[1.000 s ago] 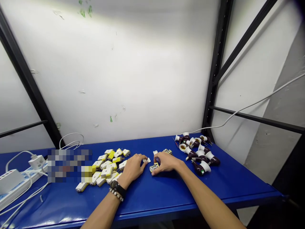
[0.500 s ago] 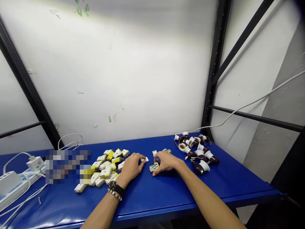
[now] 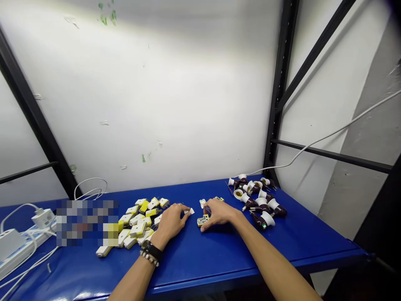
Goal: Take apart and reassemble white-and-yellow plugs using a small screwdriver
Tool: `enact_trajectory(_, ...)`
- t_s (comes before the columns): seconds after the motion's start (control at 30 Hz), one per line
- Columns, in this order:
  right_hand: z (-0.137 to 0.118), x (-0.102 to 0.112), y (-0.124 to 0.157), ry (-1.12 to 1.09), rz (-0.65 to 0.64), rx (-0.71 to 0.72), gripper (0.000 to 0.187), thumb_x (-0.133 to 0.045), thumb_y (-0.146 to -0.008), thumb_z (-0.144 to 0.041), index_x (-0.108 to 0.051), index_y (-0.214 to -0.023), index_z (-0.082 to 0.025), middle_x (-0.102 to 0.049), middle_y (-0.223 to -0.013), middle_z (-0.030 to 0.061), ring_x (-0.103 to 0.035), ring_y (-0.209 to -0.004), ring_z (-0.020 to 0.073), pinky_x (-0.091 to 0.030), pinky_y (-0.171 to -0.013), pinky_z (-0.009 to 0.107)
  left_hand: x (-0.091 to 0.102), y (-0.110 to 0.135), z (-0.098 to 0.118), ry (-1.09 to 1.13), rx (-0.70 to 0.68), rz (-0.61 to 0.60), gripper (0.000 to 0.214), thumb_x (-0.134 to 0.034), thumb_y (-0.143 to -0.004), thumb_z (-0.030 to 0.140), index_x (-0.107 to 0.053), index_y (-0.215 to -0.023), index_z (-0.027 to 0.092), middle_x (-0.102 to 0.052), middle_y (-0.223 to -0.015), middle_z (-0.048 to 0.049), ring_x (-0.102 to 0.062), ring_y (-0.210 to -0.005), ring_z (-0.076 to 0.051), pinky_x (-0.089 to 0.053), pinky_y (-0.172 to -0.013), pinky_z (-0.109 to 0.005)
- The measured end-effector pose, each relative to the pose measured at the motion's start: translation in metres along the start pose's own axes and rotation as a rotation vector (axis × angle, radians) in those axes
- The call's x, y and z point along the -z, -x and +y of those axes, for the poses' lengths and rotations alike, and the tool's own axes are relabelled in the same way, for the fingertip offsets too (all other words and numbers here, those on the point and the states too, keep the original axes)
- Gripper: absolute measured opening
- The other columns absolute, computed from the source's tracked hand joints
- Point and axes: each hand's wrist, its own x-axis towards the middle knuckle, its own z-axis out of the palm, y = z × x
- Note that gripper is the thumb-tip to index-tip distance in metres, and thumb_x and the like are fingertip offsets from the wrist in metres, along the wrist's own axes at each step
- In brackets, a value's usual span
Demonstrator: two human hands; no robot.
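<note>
My left hand point(image 3: 171, 221) rests at the right edge of a heap of white and yellow plastic plug casings point(image 3: 138, 221), its fingertips pinching a small white plastic piece point(image 3: 189, 211). My right hand point(image 3: 218, 212) is cupped over a small circuit board point(image 3: 203, 220), with the thumb beside the board. A small white part point(image 3: 203, 203) lies under its fingertips, and a second small board point(image 3: 219, 199) sits just past them. Something small and blue shows between the fingers, too hidden to name.
White lamp sockets with dark brown bodies point(image 3: 260, 205) lie in a heap right of my hands on the blue metal shelf point(image 3: 194, 267). A white power strip point(image 3: 19, 251) with cables sits at the left. A pixelated patch point(image 3: 86, 221) covers part of the shelf.
The view has drifted slightly and tilted, shifting the scene in the picture. Both hands stay almost in place over the small parts.
</note>
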Motion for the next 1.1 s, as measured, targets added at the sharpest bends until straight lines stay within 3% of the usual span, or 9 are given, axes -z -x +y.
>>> enact_trajectory(0.1,0.0008,-0.0001,0.0003,-0.006,0.01,0.0,0.055,-0.085,-0.052,-0.065,-0.066,-0.079,-0.021,-0.066,-0.073,-0.0006,-0.061,-0.067,0.0186,-0.036,-0.053,0.024,-0.0004,-0.0001,-0.0005,-0.014,0.005,0.05,0.032,-0.056,-0.095,0.036,-0.072,-0.121,0.025,-0.076,-0.113,-0.0076,-0.068,-0.104,-0.028,-0.051,-0.088,-0.037)
enact_trajectory(0.23,0.0014,-0.001,-0.0003,0.002,0.018,0.003,0.055,-0.086,-0.051,-0.064,-0.067,-0.08,-0.022,-0.066,-0.074,-0.0004,-0.061,-0.068,0.019,-0.035,-0.054,0.024,-0.0004,-0.0003,0.0003,-0.011,-0.041,0.024,0.024,-0.057,-0.095,0.032,-0.077,-0.107,0.026,-0.077,-0.109,-0.0064,-0.068,-0.103,-0.027,-0.051,-0.088,-0.036)
enact_trajectory(0.37,0.0009,-0.0006,-0.0003,0.015,0.005,0.004,0.056,-0.085,-0.053,-0.066,-0.068,-0.083,-0.022,-0.067,-0.075,0.0,-0.061,-0.068,0.019,-0.036,-0.055,0.024,0.0,-0.0003,0.0022,-0.036,-0.01,0.07,0.025,-0.06,-0.093,0.033,-0.076,-0.111,0.025,-0.077,-0.107,-0.0073,-0.068,-0.1,-0.027,-0.051,-0.086,-0.035)
enact_trajectory(0.5,-0.0003,0.0007,0.0006,0.0,-0.01,0.002,0.057,-0.085,-0.052,-0.066,-0.067,-0.082,-0.021,-0.066,-0.074,-0.001,-0.06,-0.067,0.0179,-0.035,-0.053,0.024,0.0003,-0.0004,0.0039,-0.046,-0.035,0.009,0.02,-0.06,-0.093,0.031,-0.078,-0.099,0.025,-0.078,-0.103,-0.0052,-0.068,-0.099,-0.026,-0.051,-0.085,-0.034)
enact_trajectory(0.6,-0.001,0.001,0.001,-0.021,-0.013,-0.005,0.055,-0.085,-0.052,-0.065,-0.065,-0.079,-0.021,-0.064,-0.071,-0.0019,-0.059,-0.065,0.0171,-0.034,-0.051,0.024,-0.0001,-0.0007,0.0041,-0.039,-0.032,0.092,0.022,-0.057,-0.095,0.031,-0.077,-0.105,0.025,-0.077,-0.11,-0.0051,-0.068,-0.102,-0.026,-0.051,-0.088,-0.035)
enact_trajectory(0.83,-0.0006,-0.0001,0.0004,-0.02,0.001,-0.001,0.053,-0.084,-0.053,-0.065,-0.066,-0.079,-0.022,-0.066,-0.072,-0.0011,-0.06,-0.066,0.0178,-0.035,-0.054,0.024,-0.0016,-0.0013,0.003,-0.031,-0.023,0.085,0.027,-0.053,-0.098,0.031,-0.077,-0.108,0.025,-0.077,-0.112,-0.0053,-0.068,-0.105,-0.025,-0.051,-0.09,-0.035)
enact_trajectory(0.93,-0.0014,0.0001,0.0003,-0.026,0.006,0.001,0.052,-0.085,-0.054,-0.063,-0.067,-0.079,-0.022,-0.066,-0.073,-0.0009,-0.06,-0.066,0.0179,-0.035,-0.053,0.024,-0.003,-0.0022,0.0016,0.01,-0.019,0.031,0.026,-0.054,-0.096,0.03,-0.078,-0.104,0.024,-0.078,-0.11,-0.0057,-0.069,-0.104,-0.026,-0.051,-0.092,-0.036)
enact_trajectory(1.1,-0.0045,0.0024,0.0008,-0.037,-0.003,0.007,0.054,-0.085,-0.054,-0.065,-0.068,-0.081,-0.021,-0.066,-0.072,-0.0009,-0.059,-0.066,0.0173,-0.035,-0.054,0.024,-0.005,-0.0068,-0.0047,0.22,0.029,0.124,0.026,-0.054,-0.094,0.03,-0.077,-0.103,0.021,-0.078,-0.105,-0.0069,-0.071,-0.096,-0.025,-0.054,-0.089,-0.036)
